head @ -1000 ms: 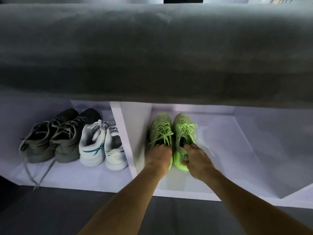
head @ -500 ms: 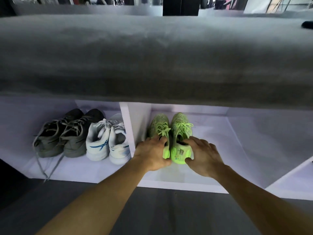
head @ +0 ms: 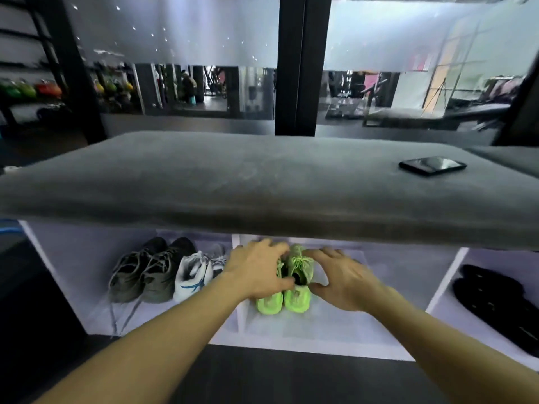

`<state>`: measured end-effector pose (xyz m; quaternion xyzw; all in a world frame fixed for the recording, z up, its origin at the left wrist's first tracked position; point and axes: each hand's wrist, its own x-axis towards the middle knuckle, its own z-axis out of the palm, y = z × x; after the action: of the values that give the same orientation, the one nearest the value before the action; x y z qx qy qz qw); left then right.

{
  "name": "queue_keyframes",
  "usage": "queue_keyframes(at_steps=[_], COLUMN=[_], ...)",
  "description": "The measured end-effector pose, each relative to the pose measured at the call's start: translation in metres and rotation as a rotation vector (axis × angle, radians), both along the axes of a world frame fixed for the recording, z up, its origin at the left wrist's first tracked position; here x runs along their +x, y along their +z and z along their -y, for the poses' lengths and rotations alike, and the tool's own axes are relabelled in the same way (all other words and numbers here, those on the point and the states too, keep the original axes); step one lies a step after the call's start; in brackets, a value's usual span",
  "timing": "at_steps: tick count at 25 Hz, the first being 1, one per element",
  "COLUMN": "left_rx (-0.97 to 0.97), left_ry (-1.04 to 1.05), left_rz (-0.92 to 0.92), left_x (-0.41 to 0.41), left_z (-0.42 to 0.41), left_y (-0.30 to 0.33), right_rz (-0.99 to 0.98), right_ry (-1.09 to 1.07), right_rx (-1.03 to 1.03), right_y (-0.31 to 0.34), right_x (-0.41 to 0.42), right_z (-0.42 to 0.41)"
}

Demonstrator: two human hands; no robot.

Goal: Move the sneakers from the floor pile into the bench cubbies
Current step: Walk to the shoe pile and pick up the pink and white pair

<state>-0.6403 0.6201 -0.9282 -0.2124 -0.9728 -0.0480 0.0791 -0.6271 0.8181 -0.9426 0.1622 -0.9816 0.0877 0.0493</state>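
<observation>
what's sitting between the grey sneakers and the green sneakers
The white sneakers and a white divider lie between the grey sneakers and green sneakers, in the head view.

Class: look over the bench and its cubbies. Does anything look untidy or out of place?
Yes. The dark grey sneakers in the left cubby have loose laces trailing over the shelf edge. A phone lies on the bench cushion.
</observation>
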Motion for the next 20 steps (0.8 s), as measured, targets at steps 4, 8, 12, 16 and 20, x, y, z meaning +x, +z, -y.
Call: queue_keyframes(at_steps=[4, 8, 12, 16, 20], left_rx=[-0.002, -0.041, -0.076, -0.013, 0.008], left_ry=[0.001, 0.0, 0.028, 0.038, 0.07], left_rz=[-0.07, -0.129, -0.15, -0.169, -0.156], left_x=[0.034, 0.055, 0.061, 0.06, 0.064], left_z=[0.007, 0.012, 0.011, 0.005, -0.003], left_y=[0.081, 0.164, 0.262, 0.353, 0.473], right_rz=[-0.068, -0.172, -0.221, -0.23, -0.26], right_ry=[0.045, 0.062, 0.069, 0.101, 0.139], right_rx=[0.025, 0.02, 0.03, -0.005, -0.023], right_y=[0.083, 0.167, 0.256, 0.348, 0.473], right_x=[0.034, 0.054, 0.062, 0.054, 0.044], right_z=[0.0, -0.004, -0.013, -0.027, -0.036])
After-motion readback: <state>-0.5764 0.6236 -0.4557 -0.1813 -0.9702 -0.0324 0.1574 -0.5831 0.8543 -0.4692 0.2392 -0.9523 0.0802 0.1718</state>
